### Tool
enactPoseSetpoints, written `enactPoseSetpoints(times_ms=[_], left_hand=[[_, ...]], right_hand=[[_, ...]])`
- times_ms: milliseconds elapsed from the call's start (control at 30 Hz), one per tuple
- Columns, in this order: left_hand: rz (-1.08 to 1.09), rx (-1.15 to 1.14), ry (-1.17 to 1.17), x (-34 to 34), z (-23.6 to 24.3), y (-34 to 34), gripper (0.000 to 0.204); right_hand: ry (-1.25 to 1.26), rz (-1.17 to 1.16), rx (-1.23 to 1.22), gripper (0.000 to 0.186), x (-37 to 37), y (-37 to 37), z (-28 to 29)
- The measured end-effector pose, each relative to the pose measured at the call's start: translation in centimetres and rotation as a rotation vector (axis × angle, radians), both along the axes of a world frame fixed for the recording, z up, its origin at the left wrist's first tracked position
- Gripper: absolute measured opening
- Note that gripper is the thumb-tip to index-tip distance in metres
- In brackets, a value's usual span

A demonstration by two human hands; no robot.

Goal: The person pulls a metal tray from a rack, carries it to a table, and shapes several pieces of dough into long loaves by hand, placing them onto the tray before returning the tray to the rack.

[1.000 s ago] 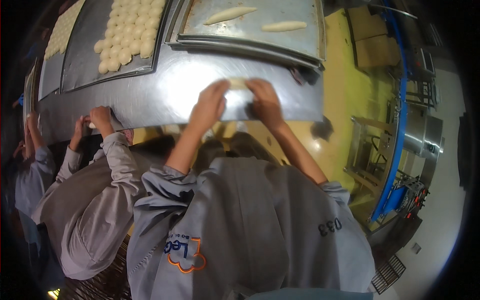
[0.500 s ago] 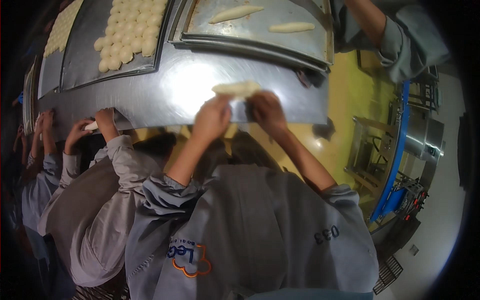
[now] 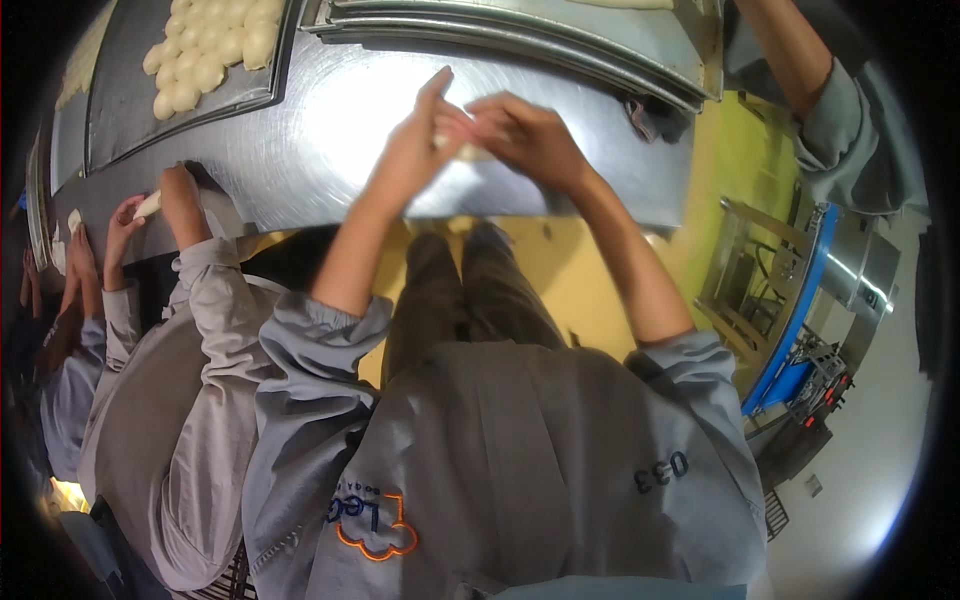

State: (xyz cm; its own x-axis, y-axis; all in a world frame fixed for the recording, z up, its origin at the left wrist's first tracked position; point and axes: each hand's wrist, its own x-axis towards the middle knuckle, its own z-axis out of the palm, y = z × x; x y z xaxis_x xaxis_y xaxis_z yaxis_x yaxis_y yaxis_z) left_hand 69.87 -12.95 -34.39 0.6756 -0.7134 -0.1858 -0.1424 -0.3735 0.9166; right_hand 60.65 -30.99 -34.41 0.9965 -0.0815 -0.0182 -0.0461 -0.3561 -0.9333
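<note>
A pale piece of dough [image 3: 463, 152] is between my hands, just above the steel worktable [image 3: 330, 185]. My left hand [image 3: 424, 130] grips its left end, index finger stretched up and away and the thumb against the dough. My right hand [image 3: 525, 138] curls its fingers over the other end, fingertips touching those of the left. Both hands hide much of the dough, and its full shape cannot be made out. Past my hands lies a stack of metal baking trays [image 3: 520, 45], with part of a long dough roll [image 3: 630, 3] on the top one.
Round dough balls [image 3: 205, 60] sit on a dark tray [image 3: 125, 125] to the left. Co-workers' hands [image 3: 180, 195] handle dough along the table. Another person's arm [image 3: 790, 50] reaches in at upper right. A blue-edged machine [image 3: 800, 310] stands right; a dark cloth [image 3: 642, 120] lies by the trays.
My hands have come closer together and now meet over the dough, which spanned between them before. The view has shifted, so the trays sit higher in the picture.
</note>
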Motion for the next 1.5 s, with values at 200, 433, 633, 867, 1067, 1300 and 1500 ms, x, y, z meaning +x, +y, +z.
enactPoseSetpoints(times_ms=[200, 433, 633, 867, 1067, 1300, 1500], left_hand=[[-0.068, 0.035, -0.058, -3.4, 0.2, 2.2, 0.076], [-0.154, -0.026, -0.036, -5.6, 1.5, 3.7, 0.067], [-0.052, -0.173, 0.096, -1.6, 2.5, 1.9, 0.059], [-0.031, -0.133, -0.381, -2.8, 0.5, 1.5, 0.050], [-0.290, 0.174, -0.611, -1.8, 0.6, 2.7, 0.047], [-0.040, -0.056, -0.114, 0.3, 0.4, 0.4, 0.049], [-0.029, -0.036, 0.108, -0.2, -0.3, 0.0, 0.050]], right_hand=[[0.197, 0.091, -0.129, 0.044, -3.7, 0.7, 0.5], [0.155, 0.039, -0.047, 0.048, -6.7, 2.3, 1.2], [0.090, -0.063, 0.075, 0.043, -4.0, 0.8, 1.5], [0.060, -0.022, -0.113, 0.042, -3.9, -0.4, 0.2], [-0.110, 0.097, -0.437, 0.042, -4.2, -0.1, 0.7], [-0.190, 0.036, -0.190, 0.045, -0.6, -1.6, 0.0], [0.006, -0.018, 0.064, 0.063, -1.4, -0.7, -0.4]])
